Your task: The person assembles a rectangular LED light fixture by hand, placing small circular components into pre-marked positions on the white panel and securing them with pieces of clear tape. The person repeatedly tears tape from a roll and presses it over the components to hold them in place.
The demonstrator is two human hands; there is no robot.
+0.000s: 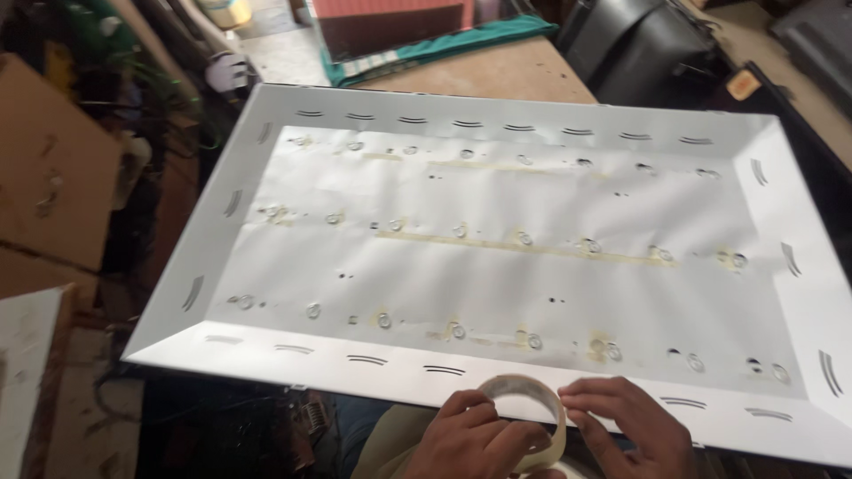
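A large white reflector sheet [497, 266] with raised sloping edges lies on a wooden table, with three rows of small round holes and yellowish glue marks across it. At its near edge, both my hands hold a roll of pale tape [531, 410]. My left hand [470, 439] grips the roll from the left and below. My right hand [632, 424] has its fingers on the roll's right side.
A wooden table [497, 75] shows beyond the sheet, with a green cloth [426, 49] and a dark red panel on it. Cardboard [49, 168] and cables are piled at the left. Dark plastic casings [648, 44] stand at the back right.
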